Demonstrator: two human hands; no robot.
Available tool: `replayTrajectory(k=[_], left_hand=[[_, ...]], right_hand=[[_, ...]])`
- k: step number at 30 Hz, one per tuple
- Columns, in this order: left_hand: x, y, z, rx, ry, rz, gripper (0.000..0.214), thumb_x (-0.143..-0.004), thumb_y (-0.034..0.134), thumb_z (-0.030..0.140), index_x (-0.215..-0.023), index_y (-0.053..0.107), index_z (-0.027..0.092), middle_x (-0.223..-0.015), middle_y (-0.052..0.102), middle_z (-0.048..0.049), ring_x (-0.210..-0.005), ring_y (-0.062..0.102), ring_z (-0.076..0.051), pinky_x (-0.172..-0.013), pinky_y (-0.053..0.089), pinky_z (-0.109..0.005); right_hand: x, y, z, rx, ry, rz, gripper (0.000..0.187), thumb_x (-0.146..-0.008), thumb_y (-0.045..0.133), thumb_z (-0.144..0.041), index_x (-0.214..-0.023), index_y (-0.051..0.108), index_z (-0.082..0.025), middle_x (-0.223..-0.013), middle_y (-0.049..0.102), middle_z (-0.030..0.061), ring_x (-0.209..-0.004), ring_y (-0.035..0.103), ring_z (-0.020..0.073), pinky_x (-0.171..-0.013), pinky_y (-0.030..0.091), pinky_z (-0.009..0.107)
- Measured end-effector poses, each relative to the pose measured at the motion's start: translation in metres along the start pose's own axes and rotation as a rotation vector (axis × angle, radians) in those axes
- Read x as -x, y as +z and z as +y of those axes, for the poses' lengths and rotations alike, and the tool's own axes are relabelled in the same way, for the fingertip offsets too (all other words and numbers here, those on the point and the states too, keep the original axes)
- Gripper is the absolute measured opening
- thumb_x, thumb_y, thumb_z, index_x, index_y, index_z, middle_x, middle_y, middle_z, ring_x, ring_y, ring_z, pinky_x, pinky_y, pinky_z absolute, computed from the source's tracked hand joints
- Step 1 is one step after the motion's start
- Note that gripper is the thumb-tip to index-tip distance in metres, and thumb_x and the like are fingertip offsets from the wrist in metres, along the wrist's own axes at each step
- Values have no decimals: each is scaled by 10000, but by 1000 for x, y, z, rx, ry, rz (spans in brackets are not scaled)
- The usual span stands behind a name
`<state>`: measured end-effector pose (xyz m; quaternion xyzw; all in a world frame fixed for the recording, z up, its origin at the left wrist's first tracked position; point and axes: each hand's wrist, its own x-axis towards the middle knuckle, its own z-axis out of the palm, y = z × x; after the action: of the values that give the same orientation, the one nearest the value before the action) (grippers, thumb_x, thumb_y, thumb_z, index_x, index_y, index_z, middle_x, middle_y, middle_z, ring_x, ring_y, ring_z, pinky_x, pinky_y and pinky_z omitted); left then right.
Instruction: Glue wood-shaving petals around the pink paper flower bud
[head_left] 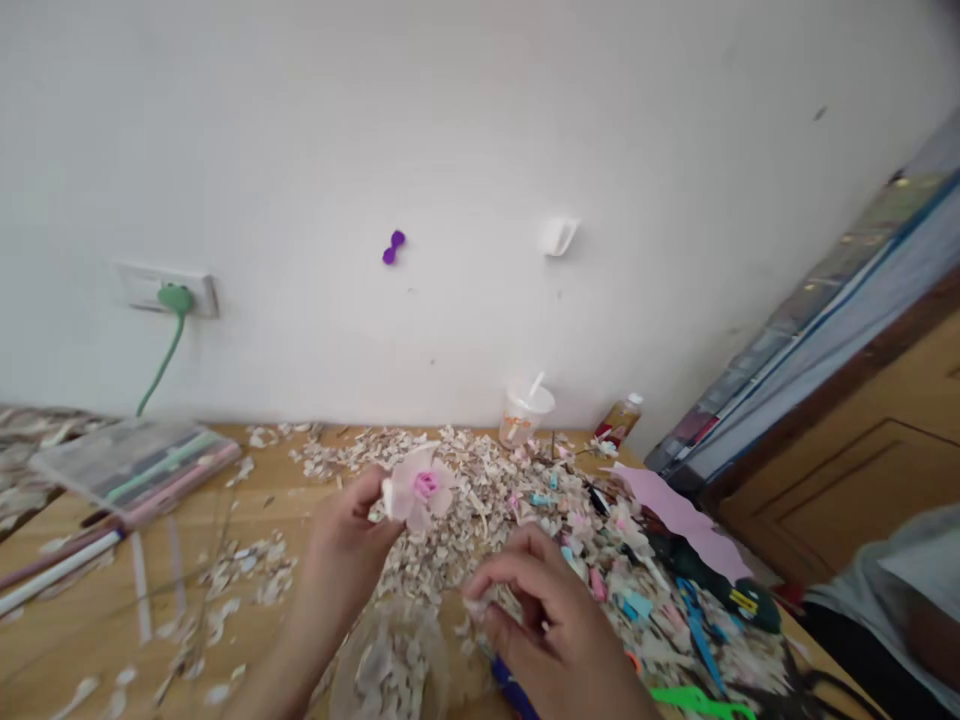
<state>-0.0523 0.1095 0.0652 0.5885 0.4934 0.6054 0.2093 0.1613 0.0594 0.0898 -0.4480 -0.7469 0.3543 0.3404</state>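
Note:
A pale pink artificial flower (421, 487) with a brighter pink centre faces me, upright above the table. My left hand (352, 545) pinches it from the left side, thumb and index finger closed at its edge. To the right and lower, my right hand (551, 620) has thumb and fingertips pressed together on a small whitish piece (474, 604), too blurred to name surely. Below and between both hands stands a clear round container (352, 655) with pale petal-like pieces inside. A dark blue object (514, 690) lies partly hidden under my right hand.
Pale scraps (465, 520) cover much of the wooden table (300, 500). At the wall stand a white cup (527, 412) with a straw and a small bottle (621, 418). Green scissors (701, 702) lie front right; a clear case (135, 465) lies left. Part of a person (900, 590) shows right.

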Motion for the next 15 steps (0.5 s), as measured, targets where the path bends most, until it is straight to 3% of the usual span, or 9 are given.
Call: replayTrajectory(k=[5, 11, 15], left_hand=[[3, -2, 7, 58, 72, -44, 156, -741, 756, 174, -630, 657, 221, -618, 700, 31, -557, 655, -150, -512, 508, -216], [-1, 4, 21, 225, 521, -196, 81, -847, 752, 206, -798, 702, 246, -785, 792, -14, -818, 780, -229, -801, 640, -359], [3, 5, 15, 192, 590, -251, 91, -878, 737, 201, -931, 704, 267, -851, 805, -10, -893, 782, -242, -876, 635, -428]], right_hand=[[4, -22, -18, -224, -70, 143, 97, -933, 598, -298, -878, 647, -236, -805, 534, -14, -658, 516, 117, -560, 415, 211], [6, -32, -37, -229, -190, 277, 63, -922, 591, -225, -887, 637, -250, -857, 631, 4, -694, 604, 112, -547, 466, 185], [11, -29, -37, -198, -271, 343, 78, -895, 627, -197, -883, 668, -261, -926, 670, 27, -690, 622, 114, -496, 458, 172]])
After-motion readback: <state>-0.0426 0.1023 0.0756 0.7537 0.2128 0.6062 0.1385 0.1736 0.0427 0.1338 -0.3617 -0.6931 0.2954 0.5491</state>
